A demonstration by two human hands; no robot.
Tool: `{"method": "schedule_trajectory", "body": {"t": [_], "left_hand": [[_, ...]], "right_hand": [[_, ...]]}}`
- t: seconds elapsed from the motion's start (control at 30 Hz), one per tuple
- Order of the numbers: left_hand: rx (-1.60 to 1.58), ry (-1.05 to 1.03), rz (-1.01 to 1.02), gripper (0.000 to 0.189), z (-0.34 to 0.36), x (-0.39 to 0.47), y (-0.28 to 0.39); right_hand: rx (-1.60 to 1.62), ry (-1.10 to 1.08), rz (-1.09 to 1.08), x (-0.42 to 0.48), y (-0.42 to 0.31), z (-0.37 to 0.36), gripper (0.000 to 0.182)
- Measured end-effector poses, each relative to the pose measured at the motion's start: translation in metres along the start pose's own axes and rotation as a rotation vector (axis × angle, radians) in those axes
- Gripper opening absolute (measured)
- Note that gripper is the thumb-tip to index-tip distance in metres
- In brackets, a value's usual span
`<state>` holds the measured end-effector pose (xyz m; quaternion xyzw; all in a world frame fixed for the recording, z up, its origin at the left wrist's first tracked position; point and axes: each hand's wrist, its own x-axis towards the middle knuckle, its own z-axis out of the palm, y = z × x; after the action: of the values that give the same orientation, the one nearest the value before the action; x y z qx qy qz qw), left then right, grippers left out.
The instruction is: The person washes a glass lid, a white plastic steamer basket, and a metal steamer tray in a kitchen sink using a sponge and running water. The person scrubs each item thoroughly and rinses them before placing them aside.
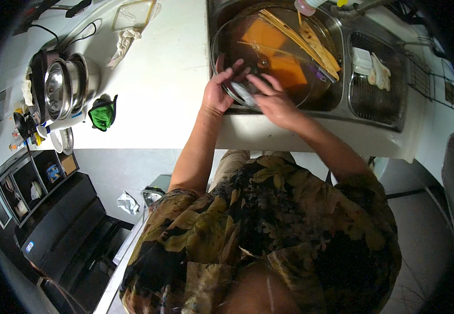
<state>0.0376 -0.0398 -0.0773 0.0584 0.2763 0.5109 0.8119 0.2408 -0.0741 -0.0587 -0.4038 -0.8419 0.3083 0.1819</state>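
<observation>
Over the near left part of the sink [343, 84], my left hand [220, 91] holds the edge of a round clear glass lid [305, 94]. My right hand [272, 98] is close to the lid's near edge, with a blurred silvery-grey thing [243, 93] at its fingertips; whether it grips that thing cannot be told. Beneath the lid lie orange flat pieces [288, 72] in the basin. A bundle of wooden chopsticks [290, 37] and a wooden spatula [313, 41] rest across the basin's right part.
A smaller basin on the right holds a white block-like item [362, 61] and pale gloves or cloth [378, 73]. On the counter [164, 78] at left are steel bowls [59, 89], a green cloth item [103, 114], a crumpled cloth [124, 45] and a rectangular container or lid [133, 15].
</observation>
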Motion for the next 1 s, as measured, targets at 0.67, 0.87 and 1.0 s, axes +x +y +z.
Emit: {"method": "schedule_trajectory", "body": {"t": [0.67, 0.87, 1.0], "left_hand": [[0.2, 0.078, -0.023, 0.088, 0.013, -0.01, -0.001], [0.192, 0.024, -0.006, 0.085, 0.01, -0.009, -0.002], [0.138, -0.026, 0.012, 0.092, 0.007, -0.008, -0.001]], "right_hand": [[-0.451, 0.075, 0.311, 0.109, 0.116, 0.001, 0.051], [-0.508, 0.013, 0.495, 0.037, 0.146, -0.02, 0.053], [-0.514, -0.036, 0.478, -0.011, 0.118, -0.025, 0.04]]}}
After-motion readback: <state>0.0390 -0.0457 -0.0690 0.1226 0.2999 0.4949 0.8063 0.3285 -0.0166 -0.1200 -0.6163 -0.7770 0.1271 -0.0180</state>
